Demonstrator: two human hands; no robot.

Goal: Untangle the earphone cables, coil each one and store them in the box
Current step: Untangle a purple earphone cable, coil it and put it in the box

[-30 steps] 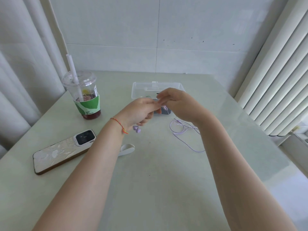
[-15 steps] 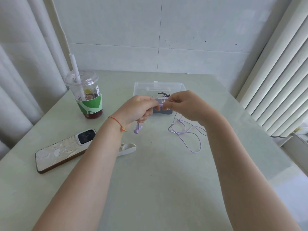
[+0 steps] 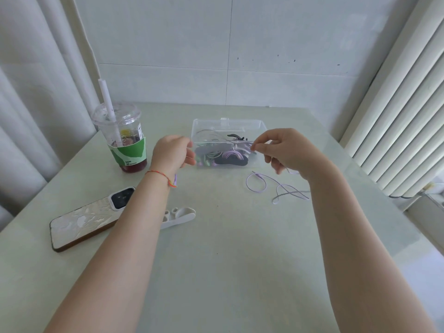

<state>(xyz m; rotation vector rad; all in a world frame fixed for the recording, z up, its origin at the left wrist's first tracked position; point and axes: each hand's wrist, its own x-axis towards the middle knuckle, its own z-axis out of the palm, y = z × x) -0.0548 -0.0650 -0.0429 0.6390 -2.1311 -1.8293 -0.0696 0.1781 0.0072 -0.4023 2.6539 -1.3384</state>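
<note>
left hand (image 3: 171, 152): fingertips hidden behind its own back
phone (image 3: 84, 219): right end hidden under the forearm
box (image 3: 228, 123): tangled contents too jumbled to separate
purple cable (image 3: 278, 188): far end hidden behind the right hand (image 3: 286, 150)

Iced drink cup (image 3: 122, 138) stands beyond phone (image 3: 89, 218).

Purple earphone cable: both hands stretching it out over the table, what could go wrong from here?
1. The purple earphone cable trails in crossed loops on the table; pulling the left hand and right hand further apart might tighten those loops into a knot.
2. The stretched span runs just in front of the clear box, so it could snag its edge.
3. The drink cup stands close beside the left hand; a wider pull could knock it.
</note>
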